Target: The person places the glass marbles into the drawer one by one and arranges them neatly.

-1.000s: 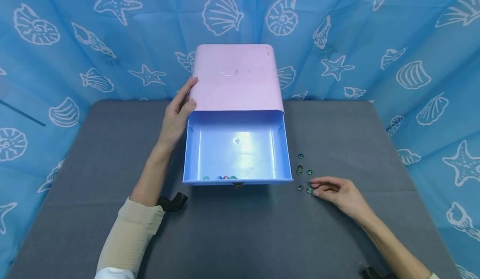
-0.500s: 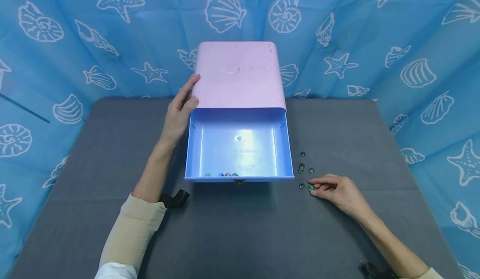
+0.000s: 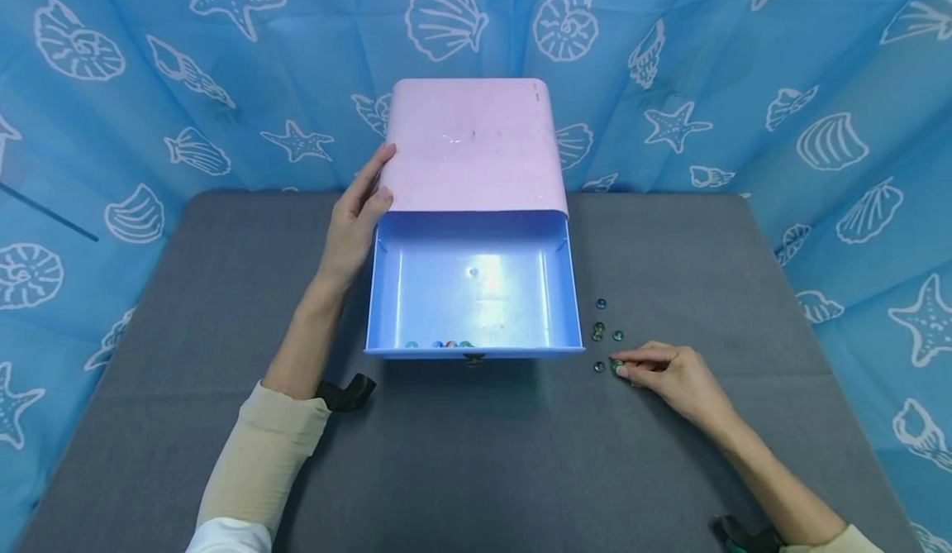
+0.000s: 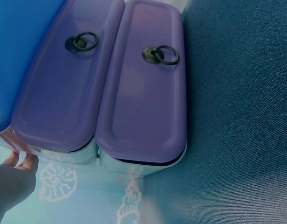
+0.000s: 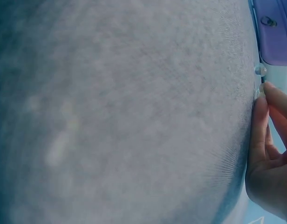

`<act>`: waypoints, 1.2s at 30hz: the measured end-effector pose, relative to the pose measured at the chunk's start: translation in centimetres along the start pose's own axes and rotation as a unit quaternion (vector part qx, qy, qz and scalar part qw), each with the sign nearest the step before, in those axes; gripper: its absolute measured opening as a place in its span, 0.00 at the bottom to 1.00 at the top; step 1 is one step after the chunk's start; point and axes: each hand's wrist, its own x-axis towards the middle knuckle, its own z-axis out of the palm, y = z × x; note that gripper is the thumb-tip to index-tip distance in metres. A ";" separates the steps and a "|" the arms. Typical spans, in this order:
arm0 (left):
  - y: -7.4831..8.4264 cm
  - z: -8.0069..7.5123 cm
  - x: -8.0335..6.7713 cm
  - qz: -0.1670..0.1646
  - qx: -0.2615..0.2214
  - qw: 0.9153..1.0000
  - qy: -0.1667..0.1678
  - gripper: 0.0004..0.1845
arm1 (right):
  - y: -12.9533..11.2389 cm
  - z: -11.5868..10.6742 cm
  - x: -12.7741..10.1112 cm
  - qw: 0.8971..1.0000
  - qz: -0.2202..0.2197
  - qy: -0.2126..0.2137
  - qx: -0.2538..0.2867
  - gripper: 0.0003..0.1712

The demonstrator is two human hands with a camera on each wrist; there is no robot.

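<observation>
A pink box stands at the back of the grey table, its blue drawer pulled out toward me. Several small glass beads lie along the drawer's front wall. More loose beads lie on the table just right of the drawer. My right hand rests on the table there, thumb and forefinger pinching a green bead; the right wrist view shows the fingertips at a bead. My left hand rests with straight fingers against the box's left side.
Blue curtain with shells and starfish closes off the back and both sides of the table. In the left wrist view two purple drawer fronts with ring pulls show on the box. Black wrist straps sit on both forearms.
My right thumb and forefinger have closed a little onto the green bead. The left hand has stayed on the box, and the view has shifted slightly.
</observation>
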 end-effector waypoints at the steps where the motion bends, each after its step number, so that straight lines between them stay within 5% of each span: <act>1: 0.1 0.0 0.0 0.000 0.000 1.000 0.001 0.30 | 0.0 -0.1 0.1 1.000 0.007 -0.002 0.014 0.13; 10: 0.0 -0.2 -0.4 -0.008 0.009 1.000 0.004 0.30 | -0.2 0.0 0.0 0.986 0.081 -0.017 0.143 0.22; 24: -0.2 0.0 -0.1 0.012 0.008 1.000 -0.002 0.29 | -2.4 -1.2 1.3 0.990 0.004 -0.006 0.144 0.20; 36: 0.0 -0.1 0.1 0.021 0.000 1.000 0.002 0.29 | -5.6 -2.8 2.8 0.985 -0.017 0.000 0.169 0.20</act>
